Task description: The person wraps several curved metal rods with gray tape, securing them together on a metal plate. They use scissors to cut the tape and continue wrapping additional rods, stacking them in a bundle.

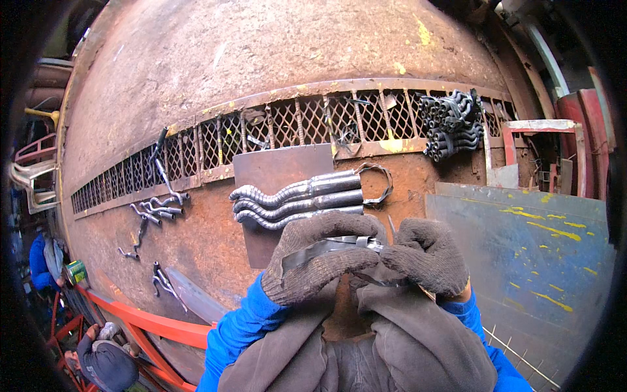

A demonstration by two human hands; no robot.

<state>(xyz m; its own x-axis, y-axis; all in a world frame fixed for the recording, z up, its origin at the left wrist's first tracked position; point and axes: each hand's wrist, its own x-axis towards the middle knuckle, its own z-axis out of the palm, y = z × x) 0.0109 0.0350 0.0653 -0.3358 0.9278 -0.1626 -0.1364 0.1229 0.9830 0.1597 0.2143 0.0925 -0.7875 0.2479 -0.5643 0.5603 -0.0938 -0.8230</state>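
Both my hands wear dark knit gloves and come together low in the middle of the picture. My left hand wraps around a thin grey metal strip that curves across its fingers. My right hand pinches the same strip at its right end. Just beyond the hands, three wavy grey metal tubes lie side by side on a flat rusty plate. A bent loop of metal strap sits at the tubes' right end.
A rusty metal surface with a long mesh grating spreads ahead. A bundle of dark tubes lies at the right of the grating. Small bent rods lie at left. A blue-grey sheet is at right, an orange rail and a crouching person at lower left.
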